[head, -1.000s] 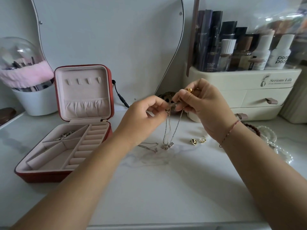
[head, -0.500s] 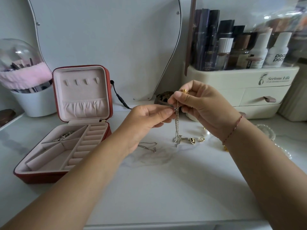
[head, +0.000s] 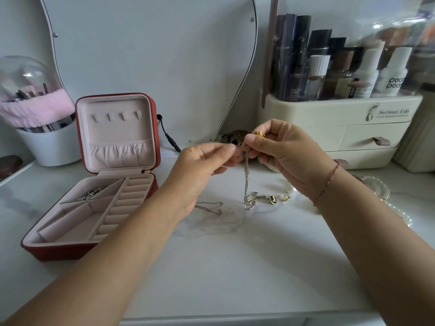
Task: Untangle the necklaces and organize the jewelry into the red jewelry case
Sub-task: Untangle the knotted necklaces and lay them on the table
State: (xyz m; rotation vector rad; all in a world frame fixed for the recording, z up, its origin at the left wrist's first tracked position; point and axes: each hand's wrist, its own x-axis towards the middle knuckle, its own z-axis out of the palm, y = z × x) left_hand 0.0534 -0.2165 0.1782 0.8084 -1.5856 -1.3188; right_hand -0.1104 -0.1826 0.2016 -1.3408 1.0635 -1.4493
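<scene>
Above the middle of the table, my left hand (head: pixel 207 161) and my right hand (head: pixel 282 149) both pinch the top of a silver necklace (head: pixel 246 177). Its chain hangs straight down, and its pendant end (head: pixel 250 200) rests on the tabletop. A second thin chain (head: pixel 210 207) lies loose below my left hand. A black oval ring (head: pixel 273 199) and a small gold piece (head: pixel 285 197) sit to the right of the pendant. The red jewelry case (head: pixel 150 128) stands open at the left, with a silver item (head: pixel 91 192) in its back compartment.
A cream cosmetics organizer (head: pixel 341 128) with drawers and bottles stands at the back right. Pearl strands (head: pixel 386 196) lie behind my right forearm. A white brush holder (head: pixel 49 144) is at the far left, a mirror (head: pixel 150 55) behind, with a black cable (head: pixel 168 137) beside the case.
The chain hung as an open loop a second ago; now its strands hang together as one straight line. Both hands stay close together at its top.
</scene>
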